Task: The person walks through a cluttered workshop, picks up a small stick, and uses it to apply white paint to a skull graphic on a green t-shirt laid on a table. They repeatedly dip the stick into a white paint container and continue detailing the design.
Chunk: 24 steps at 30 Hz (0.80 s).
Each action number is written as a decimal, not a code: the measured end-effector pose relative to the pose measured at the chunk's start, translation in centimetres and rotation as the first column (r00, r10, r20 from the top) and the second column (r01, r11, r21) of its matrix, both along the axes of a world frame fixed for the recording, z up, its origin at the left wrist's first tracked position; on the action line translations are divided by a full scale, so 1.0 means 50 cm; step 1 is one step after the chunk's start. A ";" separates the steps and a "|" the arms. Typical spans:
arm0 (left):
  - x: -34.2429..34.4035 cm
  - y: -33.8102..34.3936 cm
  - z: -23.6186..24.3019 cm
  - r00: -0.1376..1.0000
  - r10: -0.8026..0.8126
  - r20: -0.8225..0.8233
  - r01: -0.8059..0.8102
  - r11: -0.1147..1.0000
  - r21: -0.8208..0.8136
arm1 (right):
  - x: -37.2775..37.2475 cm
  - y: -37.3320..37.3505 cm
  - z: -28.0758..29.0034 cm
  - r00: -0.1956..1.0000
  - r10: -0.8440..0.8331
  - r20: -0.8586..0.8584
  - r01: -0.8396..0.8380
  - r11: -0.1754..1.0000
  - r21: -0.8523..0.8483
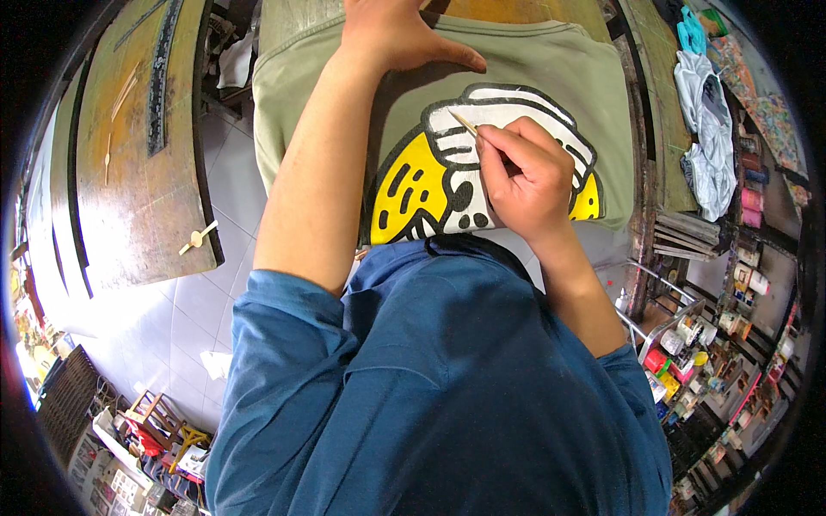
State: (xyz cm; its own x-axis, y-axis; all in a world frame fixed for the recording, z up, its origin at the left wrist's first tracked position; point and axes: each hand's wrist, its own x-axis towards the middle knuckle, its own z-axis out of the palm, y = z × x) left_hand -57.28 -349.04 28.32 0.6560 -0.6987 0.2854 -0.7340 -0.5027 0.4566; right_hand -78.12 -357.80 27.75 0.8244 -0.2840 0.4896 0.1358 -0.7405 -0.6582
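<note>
An olive green garment [594,95] lies over a wooden board [288,17], printed with a white, black-outlined cartoon figure [516,101] with yellow areas [406,196]. My left hand [404,39] rests near the garment's upper edge, thumb stretched out, fingertips partly cut off by the picture's edge. My right hand [525,176] is closed around a thin brush [465,120], its tip at the white part of the figure.
Wooden boards [138,206] stand at the left, above a tiled floor [172,344], with chairs [159,426] at lower left. At right are grey cloths [707,146], stacked slats [684,236] and shelves of paint pots [680,357]. My blue-clothed body fills the bottom.
</note>
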 end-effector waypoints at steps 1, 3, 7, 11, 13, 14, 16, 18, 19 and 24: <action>0.001 0.001 -0.001 1.000 -0.002 0.004 0.002 1.000 -0.007 | 0.001 0.001 0.001 1.000 0.002 -0.004 -0.002 1.000 -0.015; 0.000 0.001 0.002 1.000 -0.002 -0.001 0.002 1.000 0.008 | 0.001 0.001 0.000 1.000 -0.007 -0.014 0.007 0.999 -0.039; -0.002 -0.001 0.003 1.000 -0.010 -0.002 0.010 1.000 -0.002 | 0.000 0.005 -0.003 0.999 -0.033 -0.017 0.031 0.996 -0.083; -0.001 -0.002 0.005 1.000 -0.003 0.004 0.003 1.000 0.028 | 0.000 0.004 0.001 0.999 -0.018 -0.029 0.014 0.989 -0.148; 0.001 -0.001 0.004 1.000 -0.010 0.010 0.010 1.000 0.022 | -0.002 0.005 -0.001 0.998 -0.029 -0.048 0.022 0.991 -0.131; 0.002 -0.001 0.002 1.000 -0.013 0.014 0.013 1.000 0.019 | -0.003 0.004 -0.002 0.999 -0.026 -0.039 0.021 0.994 -0.104; 0.002 -0.002 -0.007 0.999 -0.010 0.030 0.011 1.000 -0.017 | -0.005 0.002 -0.002 1.000 -0.020 -0.018 0.019 0.998 -0.052; 0.001 -0.003 -0.007 0.999 -0.007 0.031 0.008 1.000 -0.021 | -0.002 0.002 -0.001 1.000 -0.015 -0.005 0.015 0.999 -0.037; -0.001 -0.002 -0.002 1.000 -0.005 0.024 0.006 1.000 -0.007 | -0.001 0.002 0.000 1.000 -0.013 0.001 0.013 1.000 -0.029; 0.001 0.000 -0.001 1.000 -0.003 0.019 0.003 1.000 0.004 | 0.003 0.002 0.003 0.999 -0.002 -0.049 -0.004 0.992 -0.128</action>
